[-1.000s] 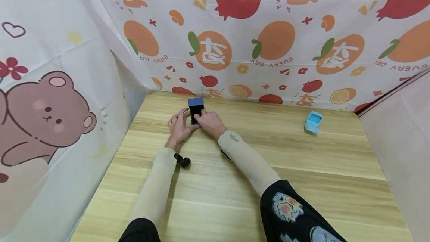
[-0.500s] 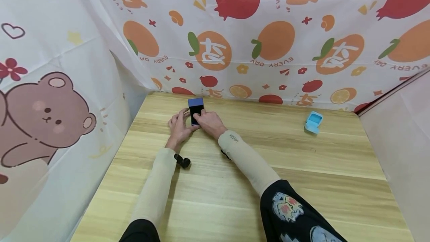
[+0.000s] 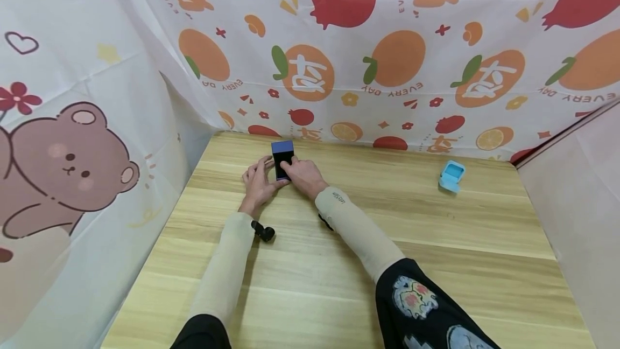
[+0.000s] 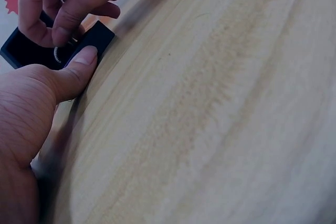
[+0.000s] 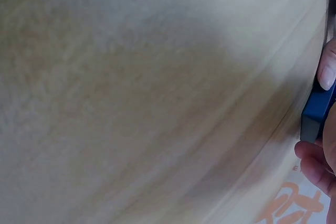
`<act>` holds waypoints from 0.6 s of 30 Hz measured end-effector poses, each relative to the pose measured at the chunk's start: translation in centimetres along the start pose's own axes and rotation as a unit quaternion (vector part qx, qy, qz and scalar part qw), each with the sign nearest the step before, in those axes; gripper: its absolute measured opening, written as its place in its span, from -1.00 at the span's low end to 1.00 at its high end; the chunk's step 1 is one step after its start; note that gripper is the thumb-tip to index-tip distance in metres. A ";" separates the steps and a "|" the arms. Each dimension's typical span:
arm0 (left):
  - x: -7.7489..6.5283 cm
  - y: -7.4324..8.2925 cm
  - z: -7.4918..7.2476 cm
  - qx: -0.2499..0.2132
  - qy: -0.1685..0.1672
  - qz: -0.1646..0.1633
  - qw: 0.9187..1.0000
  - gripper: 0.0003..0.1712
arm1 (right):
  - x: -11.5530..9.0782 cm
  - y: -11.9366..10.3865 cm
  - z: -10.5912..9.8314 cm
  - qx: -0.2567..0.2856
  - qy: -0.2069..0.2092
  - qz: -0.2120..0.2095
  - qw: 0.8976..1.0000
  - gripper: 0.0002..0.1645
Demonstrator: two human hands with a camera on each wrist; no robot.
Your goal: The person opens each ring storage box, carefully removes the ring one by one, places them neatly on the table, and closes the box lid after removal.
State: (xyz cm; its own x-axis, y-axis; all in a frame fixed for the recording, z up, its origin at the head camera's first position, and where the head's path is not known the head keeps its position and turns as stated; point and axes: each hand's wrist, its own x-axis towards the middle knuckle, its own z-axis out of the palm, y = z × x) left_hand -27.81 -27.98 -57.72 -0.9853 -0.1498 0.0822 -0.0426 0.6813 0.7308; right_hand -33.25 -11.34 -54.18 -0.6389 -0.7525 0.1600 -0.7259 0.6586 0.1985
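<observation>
A dark blue ring box stands with its lid up near the table's back edge. My left hand holds the box from the left, its thumb lying on the near side of the base. From the right, my right hand reaches into the box. In the left wrist view its thumb and finger pinch a silver ring at the box's cushion; most of the ring is hidden by the fingertips. Only a corner of the box shows at the right wrist view's edge.
A small light blue box, lid open, sits at the right back of the wooden table. A fruit-printed cloth hangs right behind the table, and a bear-printed cloth hangs along the left side.
The right hand has shifted very slightly at the box. The left hand and the ring box have stayed in place.
</observation>
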 end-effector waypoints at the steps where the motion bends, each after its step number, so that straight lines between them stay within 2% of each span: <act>1: 0.0 0.0 0.0 0.000 -0.001 -0.002 1.000 0.06 | 0.0 0.0 0.0 0.002 0.000 0.001 1.000 -0.73; 18: 0.0 -0.1 0.2 -0.018 -0.002 -0.013 1.000 0.05 | 0.3 0.7 -0.6 0.097 -0.043 0.056 0.993 -0.65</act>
State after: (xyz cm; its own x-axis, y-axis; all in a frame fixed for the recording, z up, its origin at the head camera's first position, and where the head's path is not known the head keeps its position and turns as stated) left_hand -27.82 -27.95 -57.90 -0.9847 -0.1633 0.0601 -0.0616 0.6505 0.7570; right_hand -33.77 -11.11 -53.40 -0.7320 -0.6760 0.0849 -0.6789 0.7342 -0.0078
